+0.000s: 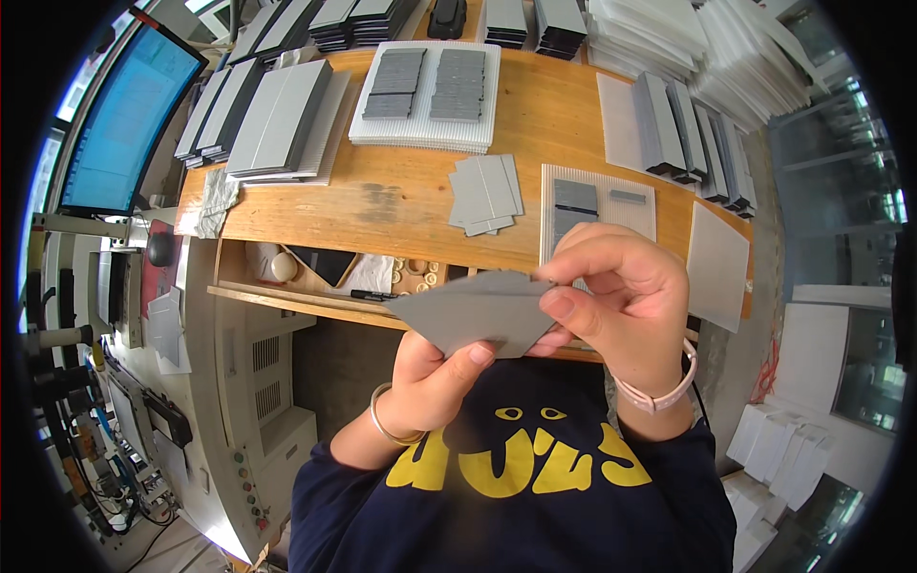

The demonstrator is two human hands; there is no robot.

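Observation:
Above the front of the table I hold flat grey sheets (473, 320), tilted and seen at a slant; their exact number cannot be told. My left hand (428, 387) is closed on their lower edge, with the thumb on top and the other fingers mostly hidden beneath. At their right end, my right hand (626, 301) pinches a corner between thumb and forefinger. Beyond them on the wooden table lies a loose, overlapping pile of similar grey sheets (485, 194). Just past my right hand is a ribbed white board (621, 215) carrying short grey strips (575, 199).
An open drawer (315, 296) under the table edge holds a black marker (373, 295) and small round pieces. Grey stacks (277, 124) stand at left, more grey blocks (659, 134) at right. A white board pile (425, 138) lies farther back. At far left are a monitor (129, 115) and machine (215, 382).

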